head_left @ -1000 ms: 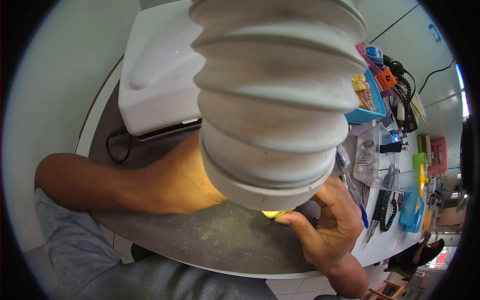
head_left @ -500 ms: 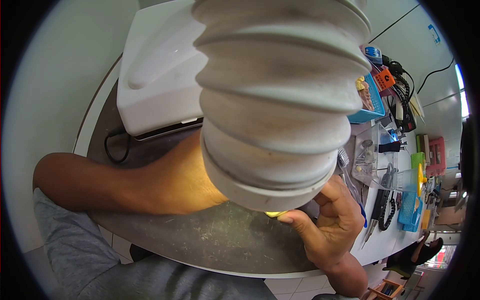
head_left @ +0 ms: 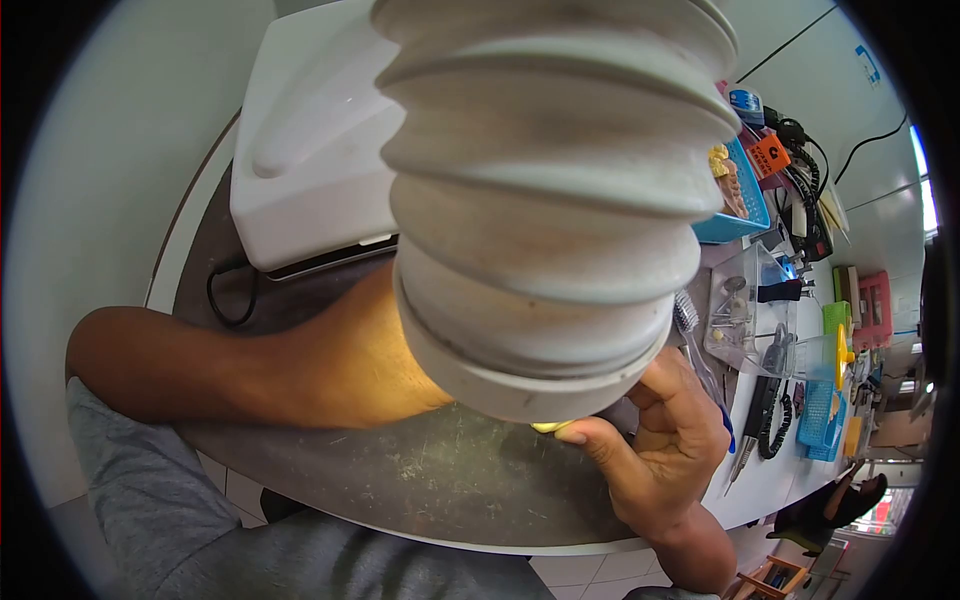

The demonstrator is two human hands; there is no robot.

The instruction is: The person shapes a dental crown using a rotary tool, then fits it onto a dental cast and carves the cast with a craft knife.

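A small yellow piece (head_left: 548, 427) is being held by the right hand (head_left: 665, 455), just below the mouth of a ribbed white hose (head_left: 545, 230) and above the gray tabletop (head_left: 400, 490). The right hand is being kept nearly closed, with the thumb tip being pressed on the piece and the other fingers being curled; the index fingertip is being hidden by the hose. The left forearm (head_left: 310, 375) is being extended behind the hose, so the left hand is being blocked from view; its opening and any hold cannot be told. By judgement, the piece is being positioned or worked on under the light, but the exact action is being concealed. For the next move, a steady pinch and clearance from the hose rim are apparently being called for. A white casing (head_left: 310, 190) is being seen behind the left forearm; beyond the right hand, a brush (head_left: 685, 312), a clear tray (head_left: 728, 345) and a blue basket (head_left: 735, 230) are being seen.
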